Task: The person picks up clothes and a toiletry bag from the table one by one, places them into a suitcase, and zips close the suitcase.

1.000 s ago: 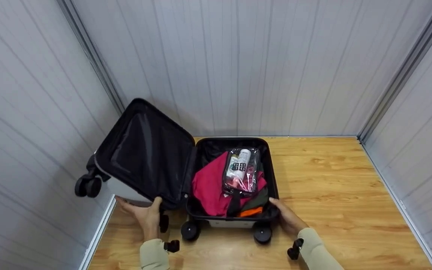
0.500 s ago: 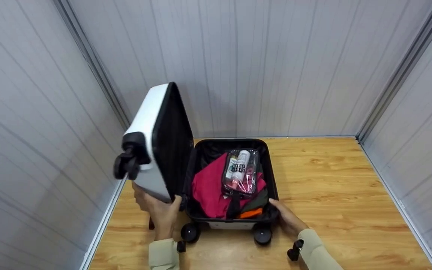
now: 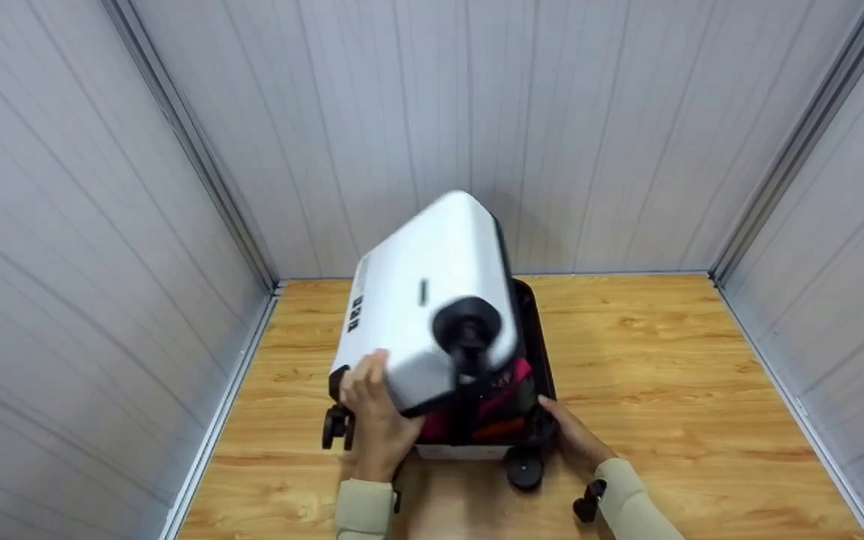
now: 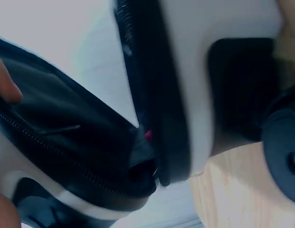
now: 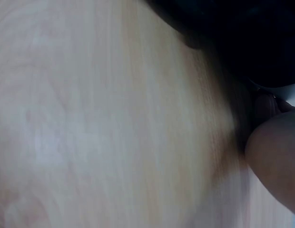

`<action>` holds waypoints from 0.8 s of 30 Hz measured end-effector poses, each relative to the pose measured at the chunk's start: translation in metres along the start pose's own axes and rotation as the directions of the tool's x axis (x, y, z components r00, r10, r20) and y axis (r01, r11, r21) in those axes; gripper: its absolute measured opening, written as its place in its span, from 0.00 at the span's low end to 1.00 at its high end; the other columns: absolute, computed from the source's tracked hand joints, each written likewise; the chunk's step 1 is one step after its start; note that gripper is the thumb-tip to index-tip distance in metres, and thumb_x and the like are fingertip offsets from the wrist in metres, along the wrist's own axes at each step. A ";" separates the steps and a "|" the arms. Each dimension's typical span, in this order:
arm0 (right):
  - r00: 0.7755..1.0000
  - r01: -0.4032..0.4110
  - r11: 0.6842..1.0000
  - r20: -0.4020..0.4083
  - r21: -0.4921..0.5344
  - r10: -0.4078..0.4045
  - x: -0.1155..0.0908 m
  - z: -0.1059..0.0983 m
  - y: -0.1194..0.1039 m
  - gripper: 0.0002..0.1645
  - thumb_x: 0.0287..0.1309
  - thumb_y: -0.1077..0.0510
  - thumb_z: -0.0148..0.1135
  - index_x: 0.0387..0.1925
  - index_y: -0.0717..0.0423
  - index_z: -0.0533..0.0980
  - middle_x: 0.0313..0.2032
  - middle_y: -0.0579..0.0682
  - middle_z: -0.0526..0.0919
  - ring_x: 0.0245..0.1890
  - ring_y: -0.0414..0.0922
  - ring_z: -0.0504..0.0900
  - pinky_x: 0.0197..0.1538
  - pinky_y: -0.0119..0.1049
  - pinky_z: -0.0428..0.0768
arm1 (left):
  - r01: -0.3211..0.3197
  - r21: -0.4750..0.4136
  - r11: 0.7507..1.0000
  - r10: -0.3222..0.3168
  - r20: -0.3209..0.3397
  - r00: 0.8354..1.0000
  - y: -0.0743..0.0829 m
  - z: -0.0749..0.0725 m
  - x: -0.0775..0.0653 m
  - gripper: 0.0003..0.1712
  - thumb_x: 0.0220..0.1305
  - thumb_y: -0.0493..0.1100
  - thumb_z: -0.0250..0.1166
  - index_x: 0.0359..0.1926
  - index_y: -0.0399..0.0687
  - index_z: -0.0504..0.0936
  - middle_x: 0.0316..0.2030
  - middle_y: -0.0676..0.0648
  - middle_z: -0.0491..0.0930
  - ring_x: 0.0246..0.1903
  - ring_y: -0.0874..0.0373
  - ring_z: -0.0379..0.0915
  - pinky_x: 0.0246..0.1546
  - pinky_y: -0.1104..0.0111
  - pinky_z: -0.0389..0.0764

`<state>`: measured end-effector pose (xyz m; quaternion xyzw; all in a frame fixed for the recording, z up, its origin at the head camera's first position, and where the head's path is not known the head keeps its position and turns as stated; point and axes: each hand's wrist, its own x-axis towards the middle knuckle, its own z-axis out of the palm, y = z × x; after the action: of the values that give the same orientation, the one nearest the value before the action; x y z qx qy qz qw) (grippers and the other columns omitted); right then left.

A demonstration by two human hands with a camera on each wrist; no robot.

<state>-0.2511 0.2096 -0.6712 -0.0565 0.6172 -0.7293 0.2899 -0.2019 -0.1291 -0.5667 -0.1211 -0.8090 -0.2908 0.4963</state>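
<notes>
A small white suitcase stands open on the floor, its white lid (image 3: 417,262) tilted over the black-lined base (image 3: 541,352). My left hand (image 3: 378,427) grips the lid's near side, fingers spread over the white shell and thumb toward the rim. In the left wrist view, my fingers (image 4: 5,83) sit at the lid's zipped edge (image 4: 66,161), apart from the base's zipped rim (image 4: 162,109). My right hand (image 3: 578,439) holds the base's near right corner, thumb on the rim. Pink cloth (image 3: 436,426) and orange cloth (image 3: 499,430) show below the lid; the lid hides most of the contents.
Black caster wheels (image 3: 526,469) stick out from the base's near side, and others (image 3: 338,426) from the lid. Pale panel walls (image 3: 597,135) enclose the wooden floor (image 3: 649,360) at the back, left and right.
My left hand has swung the lid up from the left and over to the right, so its white outside now faces up and covers the clear pouch. My right hand has stayed at the corner.
</notes>
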 end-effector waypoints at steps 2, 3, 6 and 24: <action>1.000 0.006 1.000 0.004 -0.013 -0.006 0.000 0.000 0.002 0.50 0.74 0.27 0.36 0.83 0.48 0.41 0.83 0.52 0.41 0.82 0.51 0.33 0.81 0.58 0.29 | -0.084 0.031 0.996 0.081 0.075 0.994 0.006 0.005 -0.008 0.62 0.25 0.42 0.86 0.69 0.42 0.69 0.63 0.39 0.70 0.62 0.40 0.61 0.66 0.42 0.55; 1.000 0.009 1.000 0.000 -0.015 -0.009 0.000 0.000 0.003 0.51 0.74 0.25 0.34 0.83 0.48 0.39 0.83 0.52 0.38 0.82 0.52 0.32 0.81 0.59 0.29 | -0.120 0.043 0.992 0.114 0.115 0.987 0.009 0.008 -0.012 0.63 0.22 0.38 0.85 0.69 0.44 0.70 0.64 0.41 0.70 0.63 0.41 0.62 0.66 0.41 0.55; 0.998 0.040 0.999 -0.045 -0.007 -0.040 -0.001 0.003 0.004 0.53 0.72 0.24 0.30 0.83 0.49 0.35 0.82 0.53 0.32 0.81 0.53 0.29 0.80 0.60 0.29 | -0.199 0.080 0.977 0.176 0.230 0.957 0.016 0.016 -0.024 0.64 0.19 0.27 0.79 0.70 0.50 0.70 0.65 0.46 0.71 0.65 0.46 0.62 0.68 0.41 0.53; 0.993 0.020 1.000 -0.119 0.017 -0.018 -0.012 0.008 0.003 0.38 0.78 0.35 0.40 0.77 0.50 0.52 0.73 0.49 0.51 0.74 0.46 0.44 0.78 0.48 0.41 | -0.312 0.162 0.936 0.244 0.338 0.909 0.026 0.027 -0.044 0.60 0.29 0.20 0.70 0.71 0.55 0.70 0.67 0.49 0.70 0.67 0.50 0.61 0.67 0.45 0.54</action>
<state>-0.2362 0.2085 -0.6691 -0.0162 0.6260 -0.7398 0.2459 -0.1881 -0.0882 -0.6055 -0.2265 -0.8780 -0.1058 0.4082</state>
